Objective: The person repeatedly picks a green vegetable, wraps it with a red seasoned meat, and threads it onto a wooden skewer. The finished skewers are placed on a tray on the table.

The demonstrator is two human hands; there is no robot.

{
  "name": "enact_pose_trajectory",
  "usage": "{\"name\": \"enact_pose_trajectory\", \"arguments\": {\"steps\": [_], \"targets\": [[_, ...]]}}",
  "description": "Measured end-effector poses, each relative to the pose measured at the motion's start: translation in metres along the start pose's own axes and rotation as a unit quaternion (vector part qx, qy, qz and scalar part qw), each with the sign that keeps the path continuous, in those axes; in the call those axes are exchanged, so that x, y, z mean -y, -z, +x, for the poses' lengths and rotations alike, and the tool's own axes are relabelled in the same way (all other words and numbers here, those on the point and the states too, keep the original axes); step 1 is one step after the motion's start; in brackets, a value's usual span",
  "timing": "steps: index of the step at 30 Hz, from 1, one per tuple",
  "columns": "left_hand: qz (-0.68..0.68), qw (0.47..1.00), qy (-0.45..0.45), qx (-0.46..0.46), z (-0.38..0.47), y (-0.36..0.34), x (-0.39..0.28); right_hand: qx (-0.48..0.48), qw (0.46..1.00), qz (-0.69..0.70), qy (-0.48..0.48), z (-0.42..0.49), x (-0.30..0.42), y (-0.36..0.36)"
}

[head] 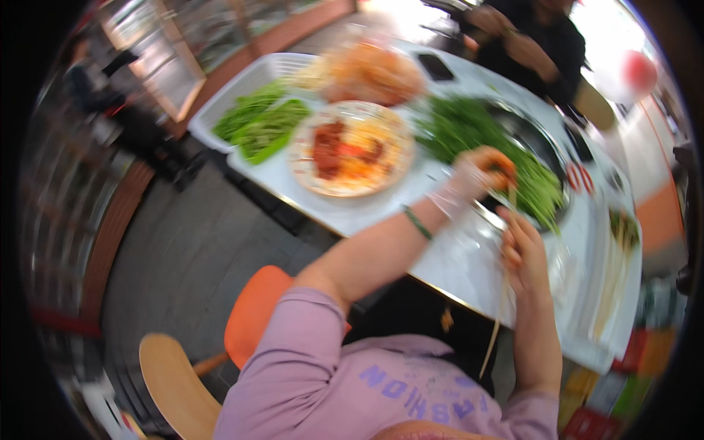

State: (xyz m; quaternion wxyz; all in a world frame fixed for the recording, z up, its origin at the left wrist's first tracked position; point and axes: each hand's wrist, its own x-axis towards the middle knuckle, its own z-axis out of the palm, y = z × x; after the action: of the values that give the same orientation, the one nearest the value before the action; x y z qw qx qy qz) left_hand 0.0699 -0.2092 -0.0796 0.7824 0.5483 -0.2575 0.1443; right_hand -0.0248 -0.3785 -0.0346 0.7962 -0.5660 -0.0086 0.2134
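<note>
My left hand, in a thin clear plastic glove, is pinched around orange, sauce-covered food at the top of a wooden skewer. Blur hides the food's exact kind. Bare, my right hand grips that skewer just below, and its long end slants down past the table edge. Under and beyond both hands, a heap of leafy green herbs lies across a round steel basin. To the left stands a patterned plate with red sauce and yellowish food pieces.
A white plastic basket, a green tray of greens and a bag of orange food stand left. Red-handled scissors, phones and a long tray with skewered greens surround the basin. A person sits opposite.
</note>
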Motion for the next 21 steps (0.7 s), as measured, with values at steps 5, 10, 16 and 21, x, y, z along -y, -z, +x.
{"name": "enact_pose_trajectory", "arguments": {"steps": [5,10,16,21], "targets": [[-0.125,0.98,0.153,-0.022,-0.003,-0.006,-0.013,0.064,0.995,0.069,0.013,0.002,-0.003,0.009],[-0.135,0.973,0.185,-0.026,-0.002,-0.009,-0.022,0.044,0.996,0.078,-0.005,0.005,-0.003,0.002],[-0.135,0.979,0.149,-0.02,-0.001,-0.009,-0.017,0.047,0.995,0.087,-0.003,0.007,-0.004,0.002],[-0.122,0.983,0.14,-0.013,-0.002,-0.009,-0.016,0.044,0.995,0.092,-0.003,0.009,-0.005,0.002]]}}
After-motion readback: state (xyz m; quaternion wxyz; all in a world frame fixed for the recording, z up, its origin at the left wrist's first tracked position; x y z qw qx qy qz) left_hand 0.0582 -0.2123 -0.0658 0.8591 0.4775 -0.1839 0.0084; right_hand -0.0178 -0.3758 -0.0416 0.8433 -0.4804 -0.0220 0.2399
